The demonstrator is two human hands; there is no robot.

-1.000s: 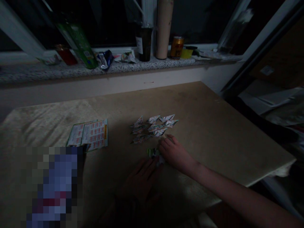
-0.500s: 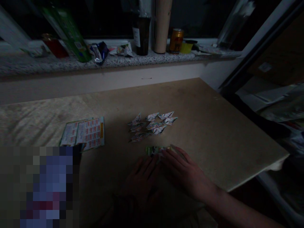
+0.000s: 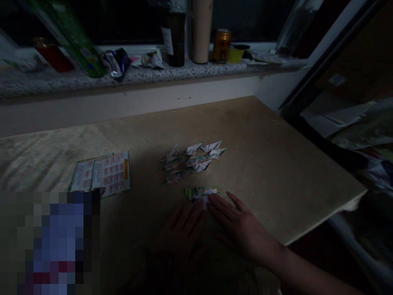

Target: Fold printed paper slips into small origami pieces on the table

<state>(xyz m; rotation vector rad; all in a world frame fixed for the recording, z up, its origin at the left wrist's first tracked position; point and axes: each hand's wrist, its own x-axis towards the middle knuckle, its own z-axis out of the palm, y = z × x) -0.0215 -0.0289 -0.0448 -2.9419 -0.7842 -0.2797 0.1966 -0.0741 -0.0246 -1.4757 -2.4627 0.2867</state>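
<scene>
Paper folded into a flat, narrow green-and-white printed strip (image 3: 201,191) lies on the tan-covered table (image 3: 260,164), nearest the person. The left hand (image 3: 181,229) rests palm down at its lower edge, fingers extended and slightly apart. The right hand (image 3: 244,227) is flat beside it, middle fingers together at the strip, outermost finger splayed; neither hand is clamped on anything. Just beyond stand pointed, folded printed-paper pieces (image 3: 196,161) in a cluster; to their left lie flat printed sheets (image 3: 111,174). On the speckled grey stone sill (image 3: 196,70) stand a dark cup with a white label (image 3: 177,45), a tall beige cylinder (image 3: 202,32), a gold-orange metal can (image 3: 222,46), a small yellow tub (image 3: 236,55) and a leaning tall green container (image 3: 72,41); their contents cannot be seen.
</scene>
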